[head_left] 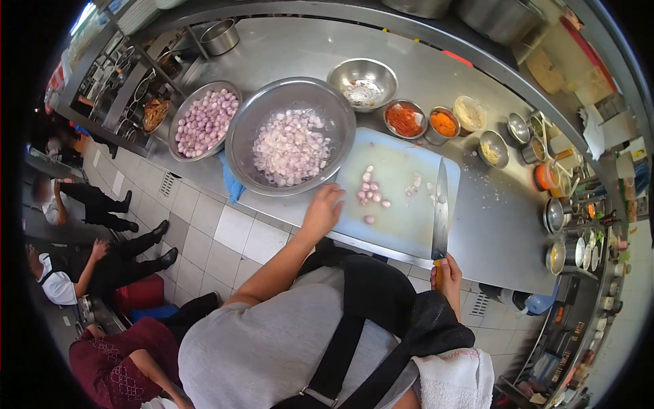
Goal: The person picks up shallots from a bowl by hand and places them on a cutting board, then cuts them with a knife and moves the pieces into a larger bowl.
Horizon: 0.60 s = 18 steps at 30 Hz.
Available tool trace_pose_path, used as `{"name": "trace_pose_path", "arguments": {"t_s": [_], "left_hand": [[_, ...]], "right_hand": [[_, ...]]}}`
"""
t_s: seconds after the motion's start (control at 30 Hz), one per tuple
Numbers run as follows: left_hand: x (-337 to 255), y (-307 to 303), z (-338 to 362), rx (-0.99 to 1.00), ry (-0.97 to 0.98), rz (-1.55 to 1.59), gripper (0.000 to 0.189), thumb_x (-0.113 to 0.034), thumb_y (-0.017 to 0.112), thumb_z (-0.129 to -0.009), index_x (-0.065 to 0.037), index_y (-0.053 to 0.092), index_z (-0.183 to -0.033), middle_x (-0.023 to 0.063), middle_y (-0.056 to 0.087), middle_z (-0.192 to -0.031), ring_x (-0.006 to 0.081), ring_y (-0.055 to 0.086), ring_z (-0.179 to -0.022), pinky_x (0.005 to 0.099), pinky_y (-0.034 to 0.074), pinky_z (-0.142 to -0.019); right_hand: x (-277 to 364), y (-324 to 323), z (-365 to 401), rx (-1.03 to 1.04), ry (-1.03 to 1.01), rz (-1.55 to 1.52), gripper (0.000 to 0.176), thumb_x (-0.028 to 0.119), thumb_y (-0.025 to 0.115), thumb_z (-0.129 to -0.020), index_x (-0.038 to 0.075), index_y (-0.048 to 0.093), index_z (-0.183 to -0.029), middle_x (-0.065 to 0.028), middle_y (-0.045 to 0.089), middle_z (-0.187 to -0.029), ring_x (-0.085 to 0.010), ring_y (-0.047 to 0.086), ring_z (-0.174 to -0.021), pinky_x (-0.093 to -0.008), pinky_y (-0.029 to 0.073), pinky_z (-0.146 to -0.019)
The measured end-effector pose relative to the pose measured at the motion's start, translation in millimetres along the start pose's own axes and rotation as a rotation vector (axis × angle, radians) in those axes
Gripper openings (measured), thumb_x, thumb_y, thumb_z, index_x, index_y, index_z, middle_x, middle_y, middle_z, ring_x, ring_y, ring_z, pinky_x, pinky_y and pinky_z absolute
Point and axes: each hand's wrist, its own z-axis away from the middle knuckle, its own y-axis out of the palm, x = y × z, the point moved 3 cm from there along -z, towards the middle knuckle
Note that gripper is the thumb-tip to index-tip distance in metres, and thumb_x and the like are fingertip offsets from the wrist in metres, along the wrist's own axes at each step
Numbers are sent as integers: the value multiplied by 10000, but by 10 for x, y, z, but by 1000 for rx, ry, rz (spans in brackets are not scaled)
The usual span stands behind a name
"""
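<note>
My right hand point(447, 275) grips a kitchen knife point(441, 218) by its yellow handle, at the front edge of the steel counter. The long blade points away from me over the right side of a pale cutting board point(402, 228). Fingers loosely apart, my left hand point(325, 208) holds nothing and is beside the board's left edge, just below a large steel bowl point(240, 146). Chopped shallots point(291, 146) fill the bottom of that bowl. Several peeled whole shallots point(371, 192) lie mid-board, with a few cut pieces point(413, 184) between them and the blade.
A bowl of whole shallots point(208, 121) stands at the left, with a blue cloth point(233, 183) nearby. Behind the board are a steel bowl point(362, 75), a bowl of red food point(406, 119) and an orange-filled container point(443, 125). An overhead shelf point(327, 12) spans the back. Other people stand at left.
</note>
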Motion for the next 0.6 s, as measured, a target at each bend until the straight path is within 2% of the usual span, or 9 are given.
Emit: {"name": "trace_pose_path", "arguments": {"t_s": [0.07,0.17,0.3,0.37,0.4,0.43,0.5,0.57,0.6], "left_hand": [[199,117,111,-9,-91,-31,225,-36,785,-912,4,765,-1133,177,747,-1098,395,739,-982,458,602,-884],[508,241,241,11,-210,-52,208,-16,800,-899,12,779,-1104,187,751,-1061,395,739,-940,445,603,-850],[224,120,128,84,-267,-84,176,28,769,-912,13,784,-1087,175,767,-1031,356,740,-883,429,596,-799],[-387,-175,-163,20,-291,60,139,31,744,-930,15,783,-1063,175,764,-1026,336,747,-867,423,600,-791],[-571,-252,-242,-44,-332,208,111,34,720,-949,17,782,-1039,175,762,-1021,315,755,-852,417,604,-782],[-547,-357,-372,-132,-204,100,133,51,700,-965,5,788,-1053,166,772,-1029,275,759,-805,376,598,-740],[-417,-615,-695,-222,-228,11,143,19,737,-949,-9,798,-1076,184,775,-1135,327,762,-978,409,602,-860],[-129,-730,-984,-193,-92,-351,153,-29,759,-948,-18,802,-1095,207,752,-1267,391,696,-1196,463,552,-1033],[-188,-736,-1062,-194,-85,-355,153,-29,759,-948,-18,802,-1095,207,752,-1267,391,696,-1196,463,552,-1033]], "right_hand": [[-28,-94,6,-51,13,-90,443,318,553,-1169,29,593,-1503,-38,616,-780,-98,520,-538,-257,413,-458],[-153,-320,-146,-33,-13,-48,451,325,562,-1163,39,601,-1510,-19,615,-789,-86,503,-535,-240,400,-460],[-214,-659,-425,-84,-53,201,443,320,559,-1159,55,618,-1509,-56,638,-768,-131,571,-571,-295,470,-517],[-141,-734,-550,-191,-344,665,429,294,558,-1144,68,623,-1503,-145,705,-783,-267,698,-662,-413,550,-634],[-102,-738,-593,-195,-348,657,429,294,558,-1144,68,623,-1503,-145,705,-783,-267,698,-662,-413,550,-634],[44,-670,-623,-193,-368,766,423,279,554,-1138,72,621,-1501,-189,724,-810,-336,726,-733,-464,557,-695],[127,-600,-793,-185,-435,898,417,269,571,-1115,96,629,-1490,-249,752,-895,-466,735,-839,-548,569,-769],[111,-528,-911,-149,-476,987,412,281,578,-1113,118,635,-1487,-245,742,-897,-463,732,-846,-554,573,-773],[131,-473,-909,-117,-520,1084,407,292,586,-1110,139,641,-1483,-241,731,-899,-460,729,-854,-560,577,-777]]}}
